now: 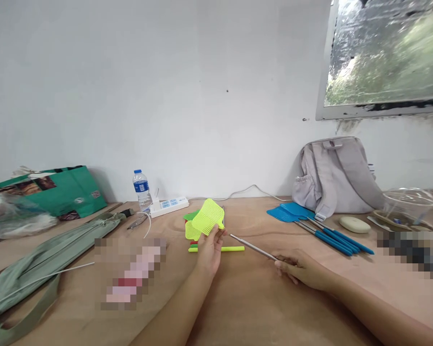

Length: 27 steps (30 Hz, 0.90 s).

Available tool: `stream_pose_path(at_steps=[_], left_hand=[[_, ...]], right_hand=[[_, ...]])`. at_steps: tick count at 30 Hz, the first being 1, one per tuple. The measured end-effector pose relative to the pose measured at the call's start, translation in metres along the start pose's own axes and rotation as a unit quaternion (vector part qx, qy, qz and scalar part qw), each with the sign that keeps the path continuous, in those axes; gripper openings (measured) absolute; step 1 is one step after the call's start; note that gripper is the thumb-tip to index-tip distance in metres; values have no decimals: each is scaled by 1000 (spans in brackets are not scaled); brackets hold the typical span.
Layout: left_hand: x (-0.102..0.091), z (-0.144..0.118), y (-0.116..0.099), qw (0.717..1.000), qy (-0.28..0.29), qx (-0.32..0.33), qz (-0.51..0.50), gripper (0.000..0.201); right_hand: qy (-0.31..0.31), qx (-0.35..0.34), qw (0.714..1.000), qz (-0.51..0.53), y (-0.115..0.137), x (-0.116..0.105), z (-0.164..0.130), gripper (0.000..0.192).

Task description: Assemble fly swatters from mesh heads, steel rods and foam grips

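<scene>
My left hand (210, 250) pinches the neck of a yellow-green fly swatter head (207, 217), raised above the table. My right hand (301, 269) is closed around the near end of a thin metal rod (254, 247). The rod's far tip points at the head's neck, with a small gap between them. Beneath my left hand, a yellow-green handle (233, 249) lies on the table. Another yellow-green swatter head (192, 230) and a green one (191, 216) are partly hidden behind. Several blue fly swatters (292, 210) with metal rods and blue handles lie to the right.
A grey backpack (341, 178), a pale oval object (354, 224) and a clear plastic container (411, 204) stand right. Leftward are a water bottle (141, 190), a white power strip (171, 206), a grey-green bag (61, 250) and a green shopping bag (72, 192). Two areas are pixelated.
</scene>
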<state>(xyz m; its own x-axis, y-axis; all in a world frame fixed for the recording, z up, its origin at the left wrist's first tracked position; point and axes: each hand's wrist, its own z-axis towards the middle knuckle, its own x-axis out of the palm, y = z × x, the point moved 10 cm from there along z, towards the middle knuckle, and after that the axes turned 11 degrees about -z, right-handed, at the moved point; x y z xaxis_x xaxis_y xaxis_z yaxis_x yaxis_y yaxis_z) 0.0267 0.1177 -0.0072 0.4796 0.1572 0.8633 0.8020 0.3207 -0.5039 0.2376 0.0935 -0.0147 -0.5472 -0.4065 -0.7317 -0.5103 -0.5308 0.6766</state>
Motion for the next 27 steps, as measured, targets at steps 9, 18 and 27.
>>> stream_pose_path(at_steps=[9,18,27], left_hand=[[18,-11,13,996,77,-30,31,29],[11,-8,12,998,54,-30,14,24],[11,-8,14,998,54,-45,0,25]], right_hand=[[-36,13,999,-33,-11,-8,2,41],[-56,-1,998,-30,-11,-11,0,43],[-65,3,998,-26,-9,-14,-1,43]])
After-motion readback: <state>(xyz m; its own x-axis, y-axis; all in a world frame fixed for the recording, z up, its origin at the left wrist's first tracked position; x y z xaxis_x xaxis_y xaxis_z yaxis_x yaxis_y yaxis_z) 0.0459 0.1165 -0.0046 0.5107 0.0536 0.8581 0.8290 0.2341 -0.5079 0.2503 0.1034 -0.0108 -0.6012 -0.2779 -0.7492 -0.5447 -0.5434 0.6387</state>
